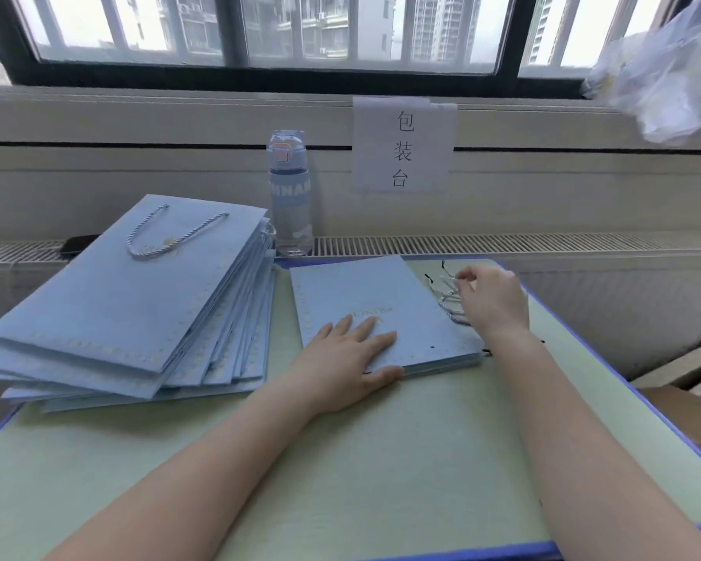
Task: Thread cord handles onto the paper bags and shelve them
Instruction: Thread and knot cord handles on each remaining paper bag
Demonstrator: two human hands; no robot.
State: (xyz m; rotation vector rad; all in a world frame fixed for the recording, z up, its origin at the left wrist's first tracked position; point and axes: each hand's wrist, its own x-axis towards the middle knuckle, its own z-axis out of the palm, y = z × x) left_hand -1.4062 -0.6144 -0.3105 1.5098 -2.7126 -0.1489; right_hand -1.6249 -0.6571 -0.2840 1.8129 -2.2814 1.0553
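Blue bag stacks [130, 301]: 2 | left hand [340, 358] flat on one | right hand [494, 301] at cords [449, 303], fingers unclear

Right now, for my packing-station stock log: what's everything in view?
Bag pile: one, pale blue, table left; top bag corded.
Bag stack: one, pale blue, table centre.
Cords: several, grey, right of stack.
Bottle: one, pale blue, by wall.
Sign: one, white, wall.
Plastic bag: one, clear, upper right.
Table: one, green, blue-edged.
Left hand: flat on bag stack.
Right hand: over cords, grip unclear.
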